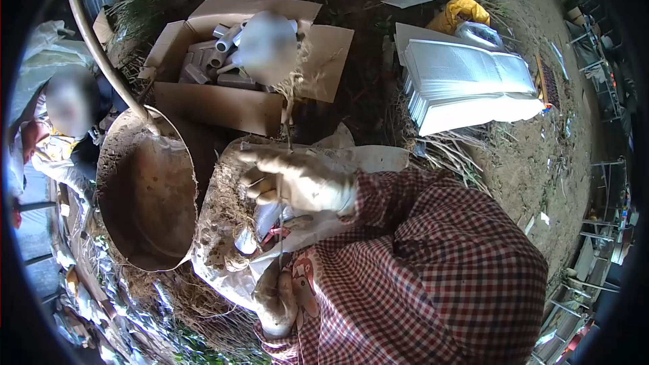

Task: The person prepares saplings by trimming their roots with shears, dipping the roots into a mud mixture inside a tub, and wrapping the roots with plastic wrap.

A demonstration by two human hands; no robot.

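My right hand (301, 179), in a pale, muddy glove, reaches in from the right with its fingers bent around a thin, dry plant stem (291, 118). The stem rises above this hand to a pale, ragged, root-like tuft (293, 86) in front of the carton, and runs down toward my left hand. My left hand (276, 299), muddy too, is closed around the stem's lower end close to my checked clothing (433, 277). Beside both hands lies a soil-covered plastic sack (215, 247) with tangled roots (233, 213) on it.
A big, rusty scoop (152, 192) with a long handle (101, 54) stands at left. Behind are a carton (216, 107) of grey tubes (226, 40) and stacked white foam sheets (473, 71). Another person (67, 155) is at far left. Cut stalks (460, 155) lie at right.
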